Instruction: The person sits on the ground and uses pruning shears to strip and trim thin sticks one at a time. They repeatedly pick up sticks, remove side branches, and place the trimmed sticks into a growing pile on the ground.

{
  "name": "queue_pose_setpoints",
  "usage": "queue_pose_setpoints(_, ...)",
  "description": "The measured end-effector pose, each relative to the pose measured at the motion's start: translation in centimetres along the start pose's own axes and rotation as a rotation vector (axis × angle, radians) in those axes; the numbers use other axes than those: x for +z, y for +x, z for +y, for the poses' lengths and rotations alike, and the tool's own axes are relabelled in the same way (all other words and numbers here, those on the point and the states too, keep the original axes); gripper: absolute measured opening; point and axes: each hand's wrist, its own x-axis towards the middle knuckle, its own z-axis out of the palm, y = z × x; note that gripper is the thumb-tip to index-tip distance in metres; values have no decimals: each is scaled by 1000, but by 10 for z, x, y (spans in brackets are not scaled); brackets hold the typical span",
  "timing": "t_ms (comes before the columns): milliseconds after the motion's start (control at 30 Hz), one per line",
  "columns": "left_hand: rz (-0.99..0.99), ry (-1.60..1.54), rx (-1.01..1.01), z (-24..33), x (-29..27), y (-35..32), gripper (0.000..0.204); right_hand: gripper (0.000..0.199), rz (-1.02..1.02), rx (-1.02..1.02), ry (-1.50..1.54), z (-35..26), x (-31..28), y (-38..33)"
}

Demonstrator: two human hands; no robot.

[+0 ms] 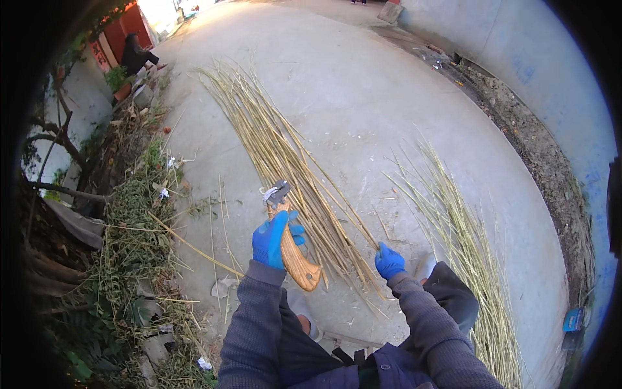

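Note:
My left hand (271, 243), in a blue glove, is closed around a wooden-handled tool (299, 266). Its curved brown handle points down toward me, and a grey metal head sticks out above the fingers; the tool's exact kind is unclear. My right hand (389, 260), also gloved in blue, pinches the near end of a long thin stalk (353, 217). That stalk slants away over the pile of dry yellow-brown stalks (272, 142), which lies on the concrete ground between and beyond my hands.
A second heap of greener thin stalks (476, 272) lies beside my right leg. Wilted leafy plants (136, 233) and branches line the left edge. A pale wall (538, 71) with a dirt strip runs along the right. A person (137, 55) sits far left, near a potted plant (116, 81).

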Motion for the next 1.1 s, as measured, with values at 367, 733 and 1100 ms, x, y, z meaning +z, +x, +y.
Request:
queue_pose_setpoints(367,4,-50,73,2,-11,-2,48,26,-125,-189,-399,-24,-55,4)
queue_pose_setpoints(733,-12,-55,93,6,-14,-9,51,34,-373,185,969,-70,-84,25)
queue_pose_setpoints(1100,-17,-92,60,14,-12,-12,43,32,-572,2,902,-122,-189,-45)
